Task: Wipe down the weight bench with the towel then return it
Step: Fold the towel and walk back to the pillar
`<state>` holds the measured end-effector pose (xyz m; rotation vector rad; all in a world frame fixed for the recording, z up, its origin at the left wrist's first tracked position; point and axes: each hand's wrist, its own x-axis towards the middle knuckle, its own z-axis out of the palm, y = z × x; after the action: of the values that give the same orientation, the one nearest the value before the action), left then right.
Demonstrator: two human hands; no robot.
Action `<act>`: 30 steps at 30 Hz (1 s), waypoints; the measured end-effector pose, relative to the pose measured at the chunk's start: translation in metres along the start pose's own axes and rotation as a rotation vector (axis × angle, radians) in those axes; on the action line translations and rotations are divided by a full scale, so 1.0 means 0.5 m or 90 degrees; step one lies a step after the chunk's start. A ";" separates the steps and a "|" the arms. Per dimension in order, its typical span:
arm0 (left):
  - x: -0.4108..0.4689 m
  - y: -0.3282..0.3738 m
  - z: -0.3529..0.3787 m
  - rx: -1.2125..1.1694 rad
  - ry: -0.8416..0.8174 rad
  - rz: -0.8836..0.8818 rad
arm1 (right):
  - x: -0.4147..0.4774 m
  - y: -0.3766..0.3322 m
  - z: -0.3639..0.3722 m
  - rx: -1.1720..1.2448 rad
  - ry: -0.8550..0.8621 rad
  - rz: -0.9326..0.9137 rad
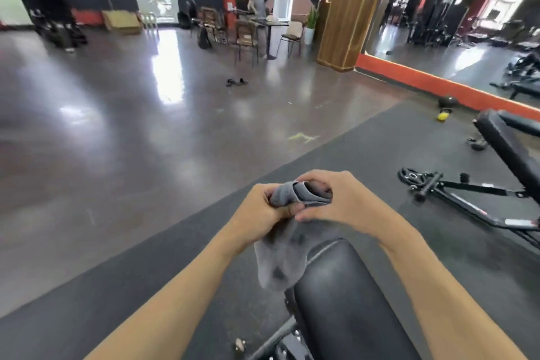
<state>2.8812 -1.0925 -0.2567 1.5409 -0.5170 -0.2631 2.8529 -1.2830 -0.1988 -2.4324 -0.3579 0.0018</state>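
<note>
A grey towel point(280, 260) is held in both hands above the end of the black padded weight bench point(344, 295). My left hand point(260, 210) grips one bunched corner and my right hand point(342, 202) grips the folded top edge beside it. The rest of the towel hangs down from the hands and drapes against the bench's left front edge. The bench pad runs from the middle of the view to the bottom edge, with its black metal frame point(280, 342) showing below it.
A second black bench point(508, 149) with a frame and a weight plate point(412, 177) stands to the right on the dark rubber mat point(175, 260). A kettlebell point(447, 102) sits near the mirror wall. A person sits at a table point(271, 23) far back.
</note>
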 end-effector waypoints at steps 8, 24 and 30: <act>-0.142 -0.073 -0.389 -0.130 0.188 -0.012 | 0.303 -0.314 0.217 -0.075 -0.173 -0.157; -0.471 -0.078 -1.231 -0.274 0.615 -0.004 | 0.867 -0.922 0.597 0.213 -0.020 -0.321; -0.680 0.081 -1.431 -0.119 0.891 0.048 | 0.948 -1.089 0.842 0.321 -0.102 -0.290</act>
<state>2.9194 -0.3004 -0.2340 1.1704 0.5469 0.7841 3.1310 -0.4968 -0.1424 -1.8176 -0.8651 0.0791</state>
